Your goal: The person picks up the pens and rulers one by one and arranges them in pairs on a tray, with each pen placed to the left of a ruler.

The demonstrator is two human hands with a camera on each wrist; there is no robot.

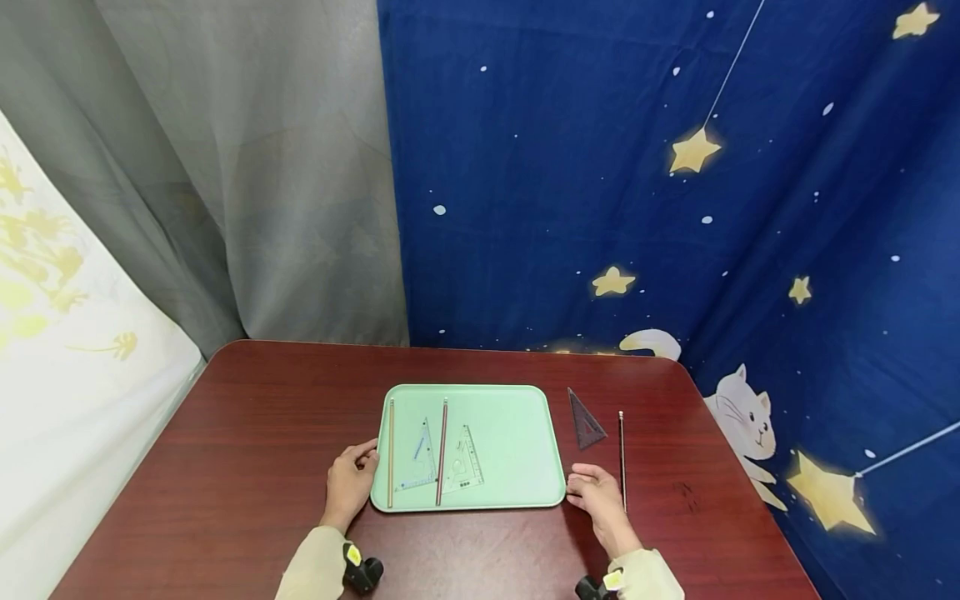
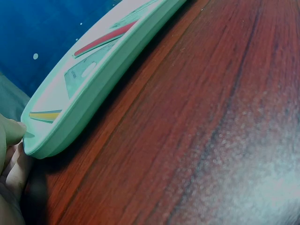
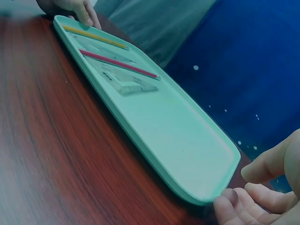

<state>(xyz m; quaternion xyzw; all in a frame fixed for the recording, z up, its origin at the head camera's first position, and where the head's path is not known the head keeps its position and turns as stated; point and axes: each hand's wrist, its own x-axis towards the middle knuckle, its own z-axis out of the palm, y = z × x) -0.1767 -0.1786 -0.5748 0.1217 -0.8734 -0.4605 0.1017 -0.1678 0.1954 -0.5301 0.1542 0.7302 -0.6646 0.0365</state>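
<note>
Here's the left hand [image 1: 349, 483] pinching the green tray [image 1: 517, 450] by its left rim; the right hand [image 1: 600, 504], thumb spread from fingers, touches the near right corner! Tray's on the table [image 1: 262, 433], dark set square [image 1: 579, 418] and black pencil [image 1: 622, 458] right of it.

Grey curtain [image 1: 300, 167] beside starry blue curtain [image 1: 540, 167]

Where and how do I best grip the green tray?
I'd grip the green tray by its raised rim at the middle of both short ends, left hand from the left, right hand from the right. It is wide and shallow; the red pencil and yellow pencil, lying crosswise, could roll if one end dips.
</note>
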